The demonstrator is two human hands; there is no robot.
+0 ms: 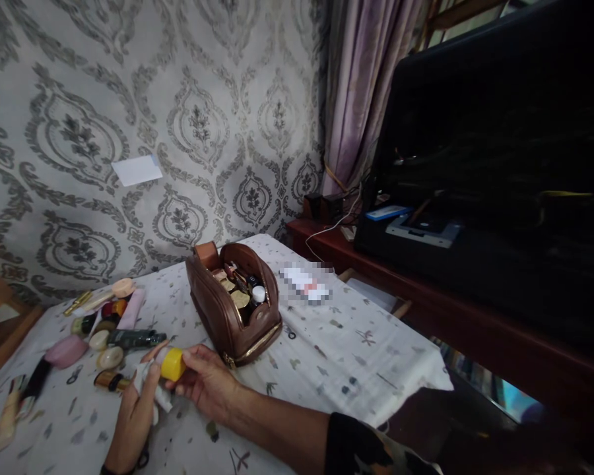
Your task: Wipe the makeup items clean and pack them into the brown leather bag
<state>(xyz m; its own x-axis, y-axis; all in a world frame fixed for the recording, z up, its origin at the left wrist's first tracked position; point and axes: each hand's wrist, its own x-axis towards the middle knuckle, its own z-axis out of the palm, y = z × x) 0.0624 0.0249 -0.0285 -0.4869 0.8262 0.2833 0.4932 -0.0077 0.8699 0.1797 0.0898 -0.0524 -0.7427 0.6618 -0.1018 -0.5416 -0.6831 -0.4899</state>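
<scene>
A small container with a yellow cap (172, 364) is between my two hands, low and left of the middle. My left hand (134, 414) is closed around a crumpled white wipe (161, 398), which presses against the container's left side. From the other side, the fingers of my right hand (212, 384) grip the yellow cap. Just beyond my hands stands a brown toiletry bag (208, 309), its zipped top wide open. Inside it are several cosmetics, among them a white-capped bottle (259, 294). The container's body is mostly hidden by my fingers and the wipe.
Several cosmetics lie to the left: a dark green bottle (133, 338), a pink pouch-like item (66, 351), a gold-and-dark bottle (109, 380) and a beige tube (7, 422). A patterned cloth (356, 343) covers the table. A large black screen (485, 145) stands right.
</scene>
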